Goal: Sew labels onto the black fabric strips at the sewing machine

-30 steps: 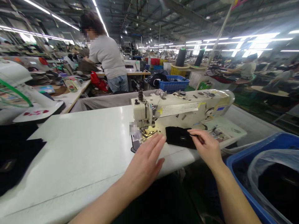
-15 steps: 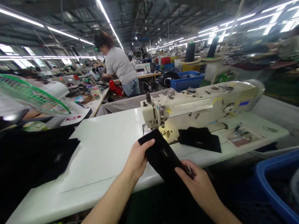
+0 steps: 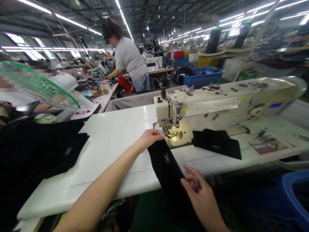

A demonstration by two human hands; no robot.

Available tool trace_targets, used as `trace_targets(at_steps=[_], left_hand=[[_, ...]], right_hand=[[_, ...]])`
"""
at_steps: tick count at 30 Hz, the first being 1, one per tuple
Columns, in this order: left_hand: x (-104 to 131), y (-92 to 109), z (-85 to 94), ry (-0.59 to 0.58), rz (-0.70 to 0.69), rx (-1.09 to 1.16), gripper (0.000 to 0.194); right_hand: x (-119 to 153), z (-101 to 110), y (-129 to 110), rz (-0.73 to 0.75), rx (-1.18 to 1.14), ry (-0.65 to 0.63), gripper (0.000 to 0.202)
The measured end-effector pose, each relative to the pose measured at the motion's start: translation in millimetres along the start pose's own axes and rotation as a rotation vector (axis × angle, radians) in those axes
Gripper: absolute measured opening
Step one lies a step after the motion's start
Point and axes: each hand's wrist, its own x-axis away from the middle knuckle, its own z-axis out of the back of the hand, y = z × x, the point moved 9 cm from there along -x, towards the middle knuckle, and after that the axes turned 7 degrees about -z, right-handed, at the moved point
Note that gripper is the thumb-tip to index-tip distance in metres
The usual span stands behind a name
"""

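Note:
A black fabric piece [image 3: 166, 174] with a small dark label [image 3: 166, 158] hangs over the table's front edge, its upper end close to the needle area of the sewing machine [image 3: 169, 109]. My left hand [image 3: 151, 139] pinches its top end just left of the presser foot. Lower down, my right hand [image 3: 199, 190] grips the right edge between thumb and fingers. A thin metal tool [image 3: 196, 183] shows among the right fingers; its kind is hidden. Another folded black piece [image 3: 217, 143] lies on the table right of the needle.
More black fabric [image 3: 43, 151] is heaped at the table's left end, near a green-rimmed fan [image 3: 48, 87]. A parts tray [image 3: 270, 143] sits at right above a blue basket [image 3: 289, 193]. A person in a grey shirt [image 3: 132, 59] stands beyond the machine.
My left hand has shifted up to the fabric's top end, which now lies flatter and straighter before the needle. My right hand has lowered slightly. The view has turned a little leftward.

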Motion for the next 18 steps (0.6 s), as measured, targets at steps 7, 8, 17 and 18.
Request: trace_targets(at_steps=[7,8,17,18], left_hand=[[-11.1,6.3,-12.8,0.134,-0.271,-0.305,0.004],[-8.2,11.5,-12.2,0.166,-0.328,-0.388,0.005],[12.6,20.4,-30.4,0.042,-0.62,-0.605,0.019],[13.8,20.5,-30.5,0.035,-0.639,-0.601,0.02]], right_hand=[[-6.6,-20.2,-20.5,0.271,0.132,-0.115,0.015],[-6.3,-21.7,-26.2,0.336,0.147,-0.145,0.018],[2.1,-20.9,-42.1,0.718,0.38,-0.239,0.049],[1.8,-21.3,-41.1,0.721,0.392,-0.244,0.049]])
